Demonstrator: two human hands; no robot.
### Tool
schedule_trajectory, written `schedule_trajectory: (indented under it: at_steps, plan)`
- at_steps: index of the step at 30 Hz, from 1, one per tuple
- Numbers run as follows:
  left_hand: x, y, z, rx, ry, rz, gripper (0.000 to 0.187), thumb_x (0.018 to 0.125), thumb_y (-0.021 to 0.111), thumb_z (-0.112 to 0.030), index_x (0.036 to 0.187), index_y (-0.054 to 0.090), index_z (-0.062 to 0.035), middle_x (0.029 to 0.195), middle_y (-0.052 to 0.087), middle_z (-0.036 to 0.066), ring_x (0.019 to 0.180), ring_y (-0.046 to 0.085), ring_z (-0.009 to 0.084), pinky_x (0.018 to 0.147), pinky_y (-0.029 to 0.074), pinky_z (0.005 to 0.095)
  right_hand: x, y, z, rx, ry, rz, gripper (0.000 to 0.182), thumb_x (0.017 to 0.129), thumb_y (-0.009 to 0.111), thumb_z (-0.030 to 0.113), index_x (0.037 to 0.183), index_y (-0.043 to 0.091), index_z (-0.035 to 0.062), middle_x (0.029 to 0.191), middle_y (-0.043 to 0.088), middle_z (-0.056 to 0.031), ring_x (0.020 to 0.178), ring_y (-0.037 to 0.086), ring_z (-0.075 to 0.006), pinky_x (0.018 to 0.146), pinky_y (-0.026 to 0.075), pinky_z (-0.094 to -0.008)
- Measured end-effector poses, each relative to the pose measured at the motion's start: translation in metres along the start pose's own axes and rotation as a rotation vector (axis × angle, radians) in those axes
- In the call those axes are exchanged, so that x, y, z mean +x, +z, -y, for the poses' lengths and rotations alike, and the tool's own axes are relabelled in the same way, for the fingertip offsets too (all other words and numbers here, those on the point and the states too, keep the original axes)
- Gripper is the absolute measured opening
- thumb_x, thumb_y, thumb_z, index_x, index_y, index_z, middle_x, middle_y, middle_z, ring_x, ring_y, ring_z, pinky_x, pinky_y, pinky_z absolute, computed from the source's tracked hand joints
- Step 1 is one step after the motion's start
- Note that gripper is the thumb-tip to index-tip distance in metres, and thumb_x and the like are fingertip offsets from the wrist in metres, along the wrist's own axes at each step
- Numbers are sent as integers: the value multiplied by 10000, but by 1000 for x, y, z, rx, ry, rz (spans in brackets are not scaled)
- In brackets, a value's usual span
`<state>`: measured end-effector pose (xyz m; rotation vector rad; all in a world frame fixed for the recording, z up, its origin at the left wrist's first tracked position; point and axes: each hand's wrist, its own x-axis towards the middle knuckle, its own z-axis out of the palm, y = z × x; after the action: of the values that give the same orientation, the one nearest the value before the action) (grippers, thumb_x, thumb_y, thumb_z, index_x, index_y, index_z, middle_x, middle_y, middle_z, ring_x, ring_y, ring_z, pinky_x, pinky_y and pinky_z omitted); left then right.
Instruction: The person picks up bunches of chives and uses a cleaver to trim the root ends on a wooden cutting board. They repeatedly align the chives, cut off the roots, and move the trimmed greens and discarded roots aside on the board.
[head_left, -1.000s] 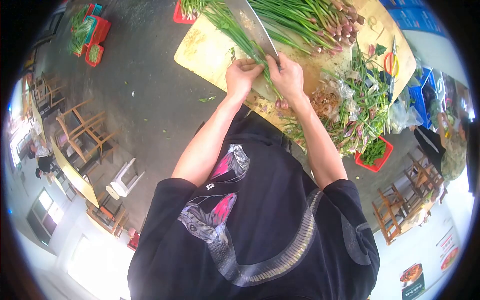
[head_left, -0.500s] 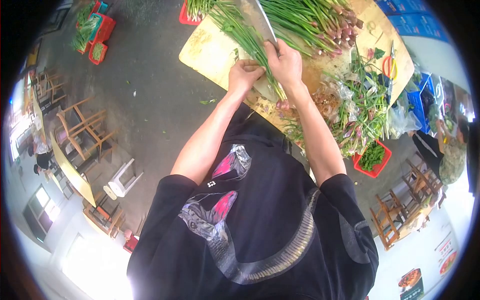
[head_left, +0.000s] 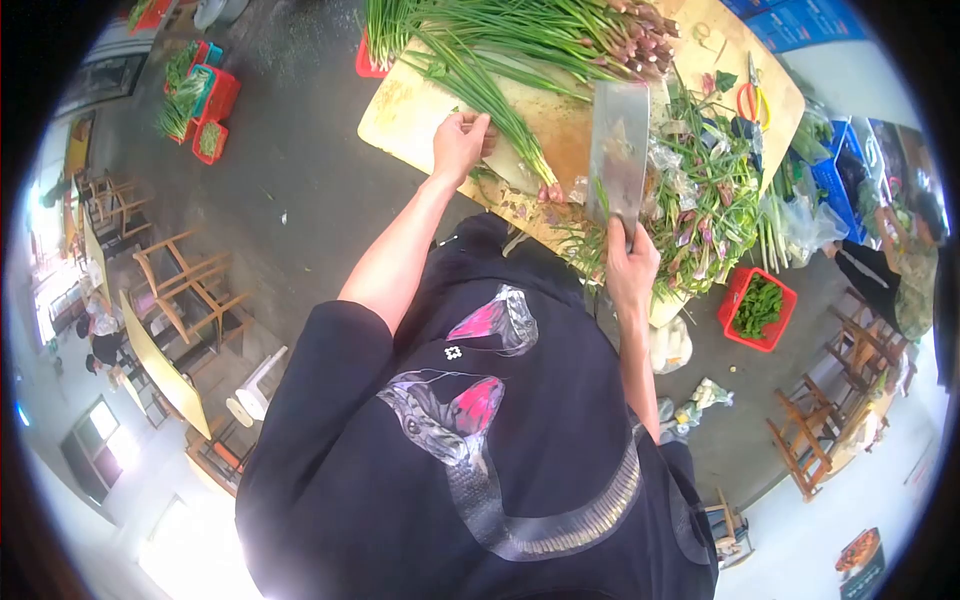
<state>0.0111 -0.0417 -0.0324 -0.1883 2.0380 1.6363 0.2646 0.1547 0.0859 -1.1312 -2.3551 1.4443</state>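
My right hand (head_left: pixel 632 262) grips the handle of a cleaver (head_left: pixel 619 145), its broad blade pointing away from me over the cutting board (head_left: pixel 548 112). A small bunch of scallions (head_left: pixel 505 118) lies on the board between my hands, its reddish bulbs towards me. My left hand (head_left: pixel 460 147) is just left of that bunch, apart from it, over the board's near edge. Its fingers are curled in; whether they hold anything is hidden. A larger heap of scallions (head_left: pixel 575 40) lies at the far side, its bulbs to the right.
Trimmings (head_left: pixel 710 195) pile up on the board's right, beside scissors (head_left: pixel 752 105) with orange and yellow handles. A red basket of leafy greens (head_left: pixel 757 310) stands on the floor at right. A blue crate (head_left: pixel 845 185) and another person (head_left: pixel 908 265) are further right. Wooden chairs (head_left: pixel 190 285) stand left.
My right hand has carried the cleaver right and back towards me, off the small bunch. My left hand has let go of the scallions and moved left. The view has shifted slightly.
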Motion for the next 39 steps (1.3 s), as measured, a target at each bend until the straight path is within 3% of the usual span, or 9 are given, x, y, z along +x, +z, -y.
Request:
schedule_trajectory:
  at_steps: [4,7,14,17,21,27,32,35,39]
  plan:
    - [-35,-15,-22,828,391,74,260,981,779,-230,1165,739,-49,983,784,111,827,774,310,769,626,393,-31,-21,-27,124,119,-46,230,1053,710,204,1072,750,-22,787,740,-128,671,656,-155,662,530,-355]
    - [-59,-13,-59,1022,426,47,383,937,783,-194,1295,702,-84,1185,765,109,1055,749,318,866,592,416,-46,-33,-41,114,22,-125,221,1057,705,199,1071,752,-16,794,738,-129,685,663,-162,668,529,-356]
    - [-16,12,-82,1131,1437,488,462,807,787,-76,1260,696,-86,1194,696,121,1200,654,340,1062,521,452,-87,-46,-49,-13,137,-147,235,1045,717,208,1073,754,-22,833,747,-144,731,666,-179,713,535,-368]
    - [20,24,-79,1267,1044,935,487,798,794,-74,1274,689,-92,1190,691,121,1205,645,354,1051,525,461,-112,-35,-50,51,144,-284,241,1045,720,210,1085,757,-25,824,738,-147,715,635,-170,707,529,-360]
    - [44,34,-95,1236,1051,1167,414,850,786,-161,1248,697,-87,1164,702,136,1165,664,366,1011,541,478,-137,-13,-42,44,297,-337,227,1048,711,183,1104,757,-33,838,752,-157,720,661,-155,714,540,-348]
    - [64,52,-135,1275,779,1173,455,902,752,-325,1266,675,-63,1175,737,216,1115,693,413,963,554,494,-157,39,-12,75,235,-459,200,1046,711,167,1105,755,-20,833,747,-176,680,680,-216,678,533,-366]
    - [114,66,-122,993,841,1173,504,968,681,-397,1343,669,-60,1041,773,165,985,719,292,935,545,423,-154,84,12,46,287,-443,213,1034,718,201,1041,745,-10,786,711,-202,630,667,-294,642,517,-386]
    - [109,68,-157,1037,438,1325,500,985,652,-390,1354,667,-52,1152,762,196,1098,706,291,992,535,436,-141,98,33,76,399,-283,232,1028,713,221,1021,743,-9,728,658,-203,593,607,-294,614,488,-403]
    - [122,63,-140,907,412,1256,610,1035,637,-461,1394,630,32,1309,718,168,1140,675,266,1021,523,386,-121,121,37,109,440,-183,250,1020,700,240,1007,736,-7,673,578,-190,558,528,-253,600,463,-412]
